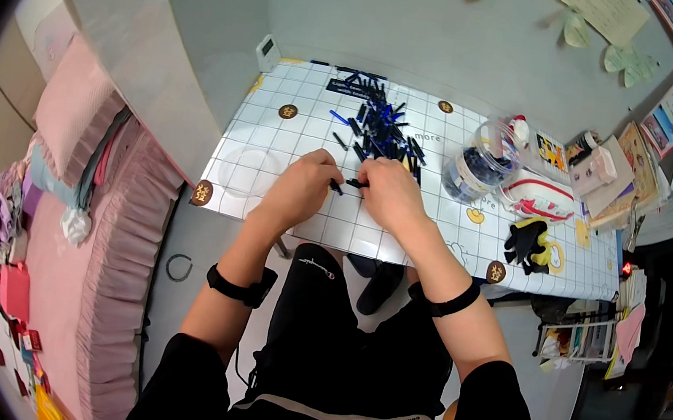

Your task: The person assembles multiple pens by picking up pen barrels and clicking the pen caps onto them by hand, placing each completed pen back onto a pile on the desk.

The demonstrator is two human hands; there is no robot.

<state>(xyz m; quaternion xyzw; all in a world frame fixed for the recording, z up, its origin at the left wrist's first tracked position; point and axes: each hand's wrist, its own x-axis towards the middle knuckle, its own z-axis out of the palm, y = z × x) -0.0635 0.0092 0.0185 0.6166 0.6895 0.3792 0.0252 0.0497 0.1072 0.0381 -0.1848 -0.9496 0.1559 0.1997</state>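
A heap of short, dark blue and black tubes, which look like pen ink cartridges, spreads over the middle of the white checked table. At the heap's near edge, my left hand pinches one small dark tube with bent fingers. Facing it, my right hand has its fingers closed on another dark tube, and its back hides part of the heap. The two tubes are close together; whether they touch is unclear. To the right of the heap is a clear plastic jar holding more dark pieces.
A round clear lid lies at the table's left. Right of the jar are a white and red pouch, a black and yellow item, and stacked books. A small white device stands at the far left corner. A pink bed is on the left.
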